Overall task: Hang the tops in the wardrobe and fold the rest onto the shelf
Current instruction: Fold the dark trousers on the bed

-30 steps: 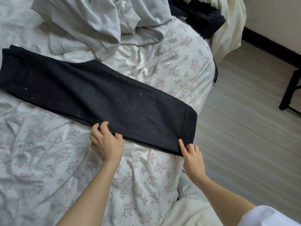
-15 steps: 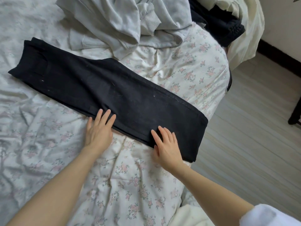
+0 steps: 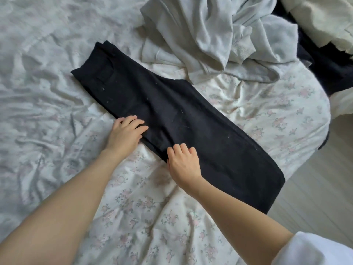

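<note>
The bed (image 3: 47, 92), spread with a rumpled white sheet printed in small pink flowers, carried everything. A pair of black trousers (image 3: 181, 119), folded leg on leg, lay flat and slantwise across it, waistband far left, hems at the near right edge. Beyond them sat a heap of pale grey garments (image 3: 206, 35), with dark navy clothing (image 3: 328, 66) and cream fabric (image 3: 321, 20) bunched at the far right.

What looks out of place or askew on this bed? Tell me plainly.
The black trousers lie flat, but their leg end overhangs the bed's edge above the floor. White lint specks dot the fabric. Behind them, the grey top sits crumpled, unhung. Both hands rest on the trousers' near edge.
</note>
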{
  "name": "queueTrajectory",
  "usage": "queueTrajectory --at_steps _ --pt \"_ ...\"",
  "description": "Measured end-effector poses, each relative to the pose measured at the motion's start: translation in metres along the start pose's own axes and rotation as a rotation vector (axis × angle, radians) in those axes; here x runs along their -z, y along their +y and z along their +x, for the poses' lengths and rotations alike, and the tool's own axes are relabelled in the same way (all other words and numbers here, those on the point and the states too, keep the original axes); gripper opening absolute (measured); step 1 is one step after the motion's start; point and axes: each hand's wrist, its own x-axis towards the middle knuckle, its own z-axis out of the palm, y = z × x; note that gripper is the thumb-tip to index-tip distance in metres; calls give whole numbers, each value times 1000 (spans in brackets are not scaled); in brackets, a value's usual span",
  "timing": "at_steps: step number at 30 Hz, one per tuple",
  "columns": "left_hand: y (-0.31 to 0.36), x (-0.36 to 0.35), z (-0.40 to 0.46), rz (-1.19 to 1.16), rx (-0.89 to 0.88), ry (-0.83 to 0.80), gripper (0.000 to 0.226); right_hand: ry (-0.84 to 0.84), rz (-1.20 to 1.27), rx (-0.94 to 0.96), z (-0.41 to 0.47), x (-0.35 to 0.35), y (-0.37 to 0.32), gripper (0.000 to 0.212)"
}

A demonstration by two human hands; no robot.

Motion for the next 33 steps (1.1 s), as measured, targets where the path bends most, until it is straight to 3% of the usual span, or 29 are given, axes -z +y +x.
queueTrajectory --at_steps 3,6,9,12,15,19,22,25,29,31,33 --pt "-3 4 13 124 -129 74 29 -47 40 -26 11 6 -8 35" --pt "-7 7 14 105 -141 107 29 -10 119 17 20 9 -8 28" --pt "-17 5 -6 72 -82 46 32 -147 235 229 24 7 6 30" --pt "-31 1 -24 -9 147 -146 31 -180 75 408 36 16 18 43" --pt "-38 -5 -15 -110 330 -137 35 -293 -9 471 54 12 17 56" --pt "-40 -7 18 -438 735 145 19 -264 -27 546 87 2 7 54" --pt "-57 -12 40 -634 957 258 38 -129 9 421 127 12 6 52" --pt "-75 -15 62 -819 1111 405 50 -152 2 361 169 17 12 54" --pt "-98 -7 91 -1257 1351 609 61 -263 60 384 188 16 15 57" --pt "-112 -1 96 -1411 1477 622 66 -280 96 386 186 17 18 57" --pt "-121 7 99 -1499 1451 602 51 -286 148 374 186 20 22 56"
